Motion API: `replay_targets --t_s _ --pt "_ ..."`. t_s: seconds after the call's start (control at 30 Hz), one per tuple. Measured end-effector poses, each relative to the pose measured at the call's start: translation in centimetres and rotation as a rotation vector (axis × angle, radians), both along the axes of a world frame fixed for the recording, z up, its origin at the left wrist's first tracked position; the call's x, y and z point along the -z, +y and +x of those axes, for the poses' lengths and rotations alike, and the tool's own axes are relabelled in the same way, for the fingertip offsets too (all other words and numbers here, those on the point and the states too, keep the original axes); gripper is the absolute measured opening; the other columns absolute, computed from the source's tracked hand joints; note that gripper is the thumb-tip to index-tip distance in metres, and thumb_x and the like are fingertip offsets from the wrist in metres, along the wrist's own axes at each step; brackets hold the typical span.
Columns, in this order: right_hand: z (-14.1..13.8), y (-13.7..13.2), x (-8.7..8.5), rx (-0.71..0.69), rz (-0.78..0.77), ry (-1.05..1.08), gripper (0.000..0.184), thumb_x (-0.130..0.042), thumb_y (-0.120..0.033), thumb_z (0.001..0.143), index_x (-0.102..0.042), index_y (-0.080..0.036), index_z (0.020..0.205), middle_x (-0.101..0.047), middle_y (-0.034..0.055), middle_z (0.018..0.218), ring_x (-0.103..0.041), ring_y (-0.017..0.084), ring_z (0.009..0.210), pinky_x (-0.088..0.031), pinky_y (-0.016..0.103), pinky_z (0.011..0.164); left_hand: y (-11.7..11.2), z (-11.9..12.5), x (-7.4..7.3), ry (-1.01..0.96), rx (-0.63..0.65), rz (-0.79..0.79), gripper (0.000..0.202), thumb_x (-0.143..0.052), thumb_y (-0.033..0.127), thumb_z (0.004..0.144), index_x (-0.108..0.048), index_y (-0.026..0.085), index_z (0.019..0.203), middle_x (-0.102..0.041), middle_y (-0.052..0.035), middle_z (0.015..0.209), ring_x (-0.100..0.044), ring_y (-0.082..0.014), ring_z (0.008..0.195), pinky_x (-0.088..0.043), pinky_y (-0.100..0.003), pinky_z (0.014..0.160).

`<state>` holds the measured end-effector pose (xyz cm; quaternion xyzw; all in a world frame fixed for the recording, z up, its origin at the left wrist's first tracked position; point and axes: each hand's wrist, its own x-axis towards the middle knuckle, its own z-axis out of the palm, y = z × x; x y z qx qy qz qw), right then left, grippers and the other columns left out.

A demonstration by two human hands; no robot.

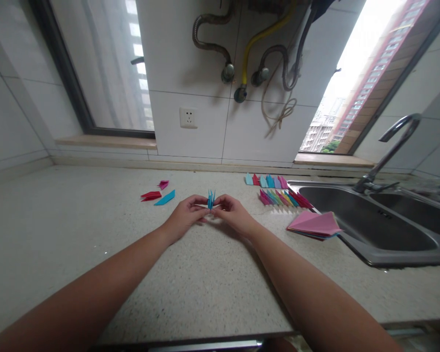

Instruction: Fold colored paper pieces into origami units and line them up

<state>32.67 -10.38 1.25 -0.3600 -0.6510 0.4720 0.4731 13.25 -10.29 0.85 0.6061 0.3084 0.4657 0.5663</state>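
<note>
Between my two hands, a small folded blue paper piece (211, 199) stands with several pointed tips upward, just over the speckled countertop (205, 274). My left hand (189, 213) pinches it from the left side, thumb and fingers curled in. From the right, my right hand (231, 211) grips it the same way. Nearby on the left lie a red folded paper piece (151, 196), a flat blue folded strip (165, 198) and a small magenta folded piece (163, 185).
To the right stand a back row of folded paper pieces (267, 181) and a front row of colourful ones (284, 198). A stack of coloured paper (315, 223) lies beside the steel sink (366, 258) with its curved faucet (392, 146). Hoses (267, 32) hang on the tiled wall.
</note>
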Motion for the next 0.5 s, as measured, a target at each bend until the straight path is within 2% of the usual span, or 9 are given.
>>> replay_targets --t_s 0.13,0.37,0.5 --pt "-0.09 -0.13 -0.04 -0.006 -0.014 -0.015 0.035 -0.079 -0.034 0.071 -0.057 -0.02 0.092 -0.067 0.0001 0.078 -0.062 0.013 0.072 -0.049 0.031 0.071 0.06 0.01 0.14 0.006 0.018 -0.015 0.037 -0.072 0.034 0.08 -0.06 0.018 0.112 -0.071 -0.0081 0.102 -0.069 -0.0176 0.088 -0.056 -0.031 0.075" --pt "-0.01 -0.09 0.12 0.071 0.051 -0.062 0.034 -0.078 -0.033 0.07 -0.055 -0.02 0.092 -0.066 -0.0001 0.077 -0.061 0.013 0.07 -0.05 0.031 0.069 -0.2 0.12 -0.21 -0.007 0.041 -0.015 0.037 -0.07 0.031 0.082 -0.061 0.018 0.115 -0.066 -0.0093 0.118 -0.065 -0.0201 0.104 -0.057 -0.038 0.087" --pt "0.05 -0.03 0.07 0.151 0.097 -0.096 0.033 -0.076 -0.032 0.071 -0.056 -0.02 0.093 -0.066 0.0013 0.079 -0.062 0.014 0.073 -0.051 0.032 0.072 -0.36 0.28 -0.56 0.0 0.013 -0.009 0.037 -0.071 0.034 0.08 -0.064 0.019 0.113 -0.064 -0.0096 0.123 -0.064 -0.0223 0.108 -0.058 -0.038 0.085"
